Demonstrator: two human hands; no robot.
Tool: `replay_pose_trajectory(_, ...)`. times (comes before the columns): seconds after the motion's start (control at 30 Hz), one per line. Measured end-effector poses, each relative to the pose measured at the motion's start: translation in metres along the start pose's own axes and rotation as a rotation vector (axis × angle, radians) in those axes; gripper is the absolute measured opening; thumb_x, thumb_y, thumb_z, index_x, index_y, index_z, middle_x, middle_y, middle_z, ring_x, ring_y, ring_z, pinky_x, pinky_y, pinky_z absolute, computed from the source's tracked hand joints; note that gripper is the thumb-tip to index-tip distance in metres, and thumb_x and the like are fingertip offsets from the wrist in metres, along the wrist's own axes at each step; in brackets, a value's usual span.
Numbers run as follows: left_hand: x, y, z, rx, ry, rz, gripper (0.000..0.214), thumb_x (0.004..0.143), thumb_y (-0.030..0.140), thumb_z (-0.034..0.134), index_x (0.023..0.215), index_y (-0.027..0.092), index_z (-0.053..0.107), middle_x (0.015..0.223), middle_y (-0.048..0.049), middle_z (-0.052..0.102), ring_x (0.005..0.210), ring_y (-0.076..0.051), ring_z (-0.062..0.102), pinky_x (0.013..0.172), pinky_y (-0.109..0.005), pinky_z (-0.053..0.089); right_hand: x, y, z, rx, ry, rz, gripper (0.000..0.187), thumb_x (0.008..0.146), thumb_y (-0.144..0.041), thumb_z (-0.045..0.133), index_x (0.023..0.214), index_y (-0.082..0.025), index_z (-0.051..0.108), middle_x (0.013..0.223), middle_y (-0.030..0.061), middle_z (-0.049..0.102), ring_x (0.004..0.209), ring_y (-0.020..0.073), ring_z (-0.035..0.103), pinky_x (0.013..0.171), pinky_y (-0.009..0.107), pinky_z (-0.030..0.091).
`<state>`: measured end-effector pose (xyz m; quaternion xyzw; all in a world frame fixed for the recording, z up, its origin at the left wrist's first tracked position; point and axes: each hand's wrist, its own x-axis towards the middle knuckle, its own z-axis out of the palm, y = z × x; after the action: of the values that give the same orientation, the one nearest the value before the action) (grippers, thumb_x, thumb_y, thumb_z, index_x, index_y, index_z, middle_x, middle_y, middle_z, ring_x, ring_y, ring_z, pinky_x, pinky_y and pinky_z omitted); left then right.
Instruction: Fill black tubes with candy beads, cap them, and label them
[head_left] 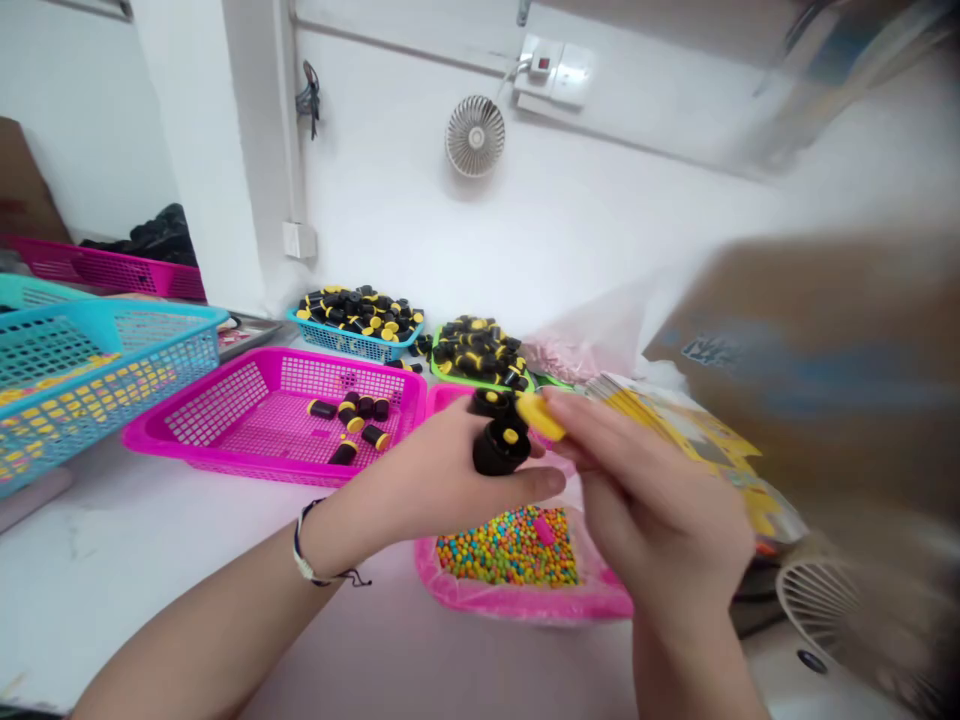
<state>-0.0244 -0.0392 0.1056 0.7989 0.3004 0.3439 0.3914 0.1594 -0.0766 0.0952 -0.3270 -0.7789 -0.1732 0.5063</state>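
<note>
Left hand (pixel 439 470) gripped black cylinder (pixel 501 448); right hand (pixel 660 510) pinched yellow cap (pixel 541 416) just beside it. Magenta basket (pixel 154 435) sat near left wrist, pink bead tray (pixel 525 603) directly below hands.

Your left hand (pixel 439 470) grips a black cylinder (pixel 501 448) while your right hand (pixel 660 510) pinches a yellow cap (pixel 541 416) just beside it.

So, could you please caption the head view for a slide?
Left hand holds black cylinder; right hand pinches yellow cap.
</note>
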Motion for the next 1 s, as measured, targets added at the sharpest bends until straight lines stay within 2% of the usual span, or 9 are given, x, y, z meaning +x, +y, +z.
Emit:
replay_pose_trajectory(0.07,0.001,0.000,0.002,-0.032,-0.049,0.012,0.015,0.085,0.034,0.062,0.088,0.020,0.064,0.080,0.0027,0.067,0.074,-0.014,0.062,0.060,-0.022,0.045,-0.002,-0.001,0.004,0.048,-0.143,-0.095,0.060,0.083,0.009,0.046,0.131,-0.025,0.060,0.135,-0.0026,0.063,0.119,0.0087,0.061,0.106,0.018,0.046)
replay_pose_trajectory(0.13,0.002,0.000,0.003,-0.016,-0.054,-0.005,0.010,0.083,0.029,0.061,0.083,0.019,0.061,0.074,0.0038,0.063,0.067,-0.013,0.059,0.055,-0.020,0.042,-0.002,0.004,0.007,0.108,-0.220,-0.128,0.061,0.082,0.011,0.043,0.132,-0.020,0.058,0.135,0.0001,0.062,0.124,0.0101,0.058,0.111,0.022,0.044)
replay_pose_trajectory(0.23,0.003,-0.003,0.003,0.008,-0.041,-0.045,0.011,0.082,0.030,0.061,0.082,0.019,0.060,0.071,0.0042,0.060,0.065,-0.012,0.056,0.054,-0.021,0.041,-0.002,0.013,0.009,0.160,-0.246,-0.167,0.061,0.081,0.012,0.045,0.133,-0.018,0.057,0.134,0.0028,0.062,0.127,0.0136,0.055,0.114,0.029,0.043)
replay_pose_trajectory(0.4,0.003,-0.003,0.002,-0.045,-0.049,-0.069,0.015,0.082,0.033,0.061,0.078,0.018,0.060,0.066,0.0055,0.054,0.061,-0.010,0.050,0.051,-0.020,0.037,-0.005,0.017,0.004,0.160,-0.233,-0.199,0.062,0.081,0.012,0.048,0.135,-0.019,0.056,0.136,0.0034,0.060,0.126,0.0139,0.056,0.111,0.026,0.044)
replay_pose_trajectory(0.57,0.003,-0.003,0.002,-0.090,-0.059,-0.082,0.021,0.083,0.037,0.061,0.076,0.018,0.060,0.066,0.0040,0.054,0.064,-0.011,0.050,0.054,-0.021,0.039,-0.004,0.013,0.002,0.140,-0.431,-0.144,0.066,0.083,0.007,0.045,0.144,-0.017,0.040,0.148,0.0070,0.046,0.140,0.0149,0.040,0.118,0.027,0.035)
replay_pose_trajectory(0.63,0.004,-0.002,0.004,-0.124,-0.066,-0.083,0.020,0.082,0.036,0.060,0.074,0.017,0.060,0.066,0.0035,0.055,0.066,-0.012,0.051,0.055,-0.022,0.040,-0.004,0.009,0.008,0.146,-0.387,-0.148,0.066,0.082,0.005,0.051,0.143,-0.016,0.039,0.146,0.0102,0.046,0.140,0.0172,0.039,0.118,0.031,0.035)
replay_pose_trajectory(0.8,0.002,0.005,0.015,-0.220,-0.026,-0.093,0.007,0.077,0.025,0.058,0.076,0.018,0.058,0.071,0.0022,0.057,0.072,-0.015,0.056,0.059,-0.023,0.045,-0.009,0.001,0.031,0.125,-0.017,-0.188,0.061,0.074,0.007,0.052,0.131,-0.013,0.049,0.122,0.0121,0.059,0.121,0.0189,0.054,0.109,0.035,0.045)
replay_pose_trajectory(0.9,-0.001,0.008,0.020,-0.244,-0.028,-0.098,0.005,0.075,0.022,0.057,0.079,0.019,0.058,0.076,0.0006,0.061,0.077,-0.018,0.061,0.064,-0.026,0.049,-0.011,0.001,0.036,0.110,0.046,-0.255,0.062,0.069,0.005,0.053,0.128,-0.010,0.052,0.121,0.0138,0.059,0.119,0.0217,0.055,0.106,0.038,0.048)
replay_pose_trajectory(1.0,-0.002,0.007,0.022,-0.223,-0.017,-0.103,0.006,0.077,0.025,0.057,0.076,0.019,0.057,0.069,0.0011,0.059,0.075,-0.019,0.062,0.065,-0.027,0.050,-0.011,0.001,0.035,0.075,0.058,-0.299,0.062,0.066,0.004,0.055,0.127,-0.010,0.054,0.121,0.0142,0.059,0.119,0.0243,0.055,0.105,0.042,0.049)
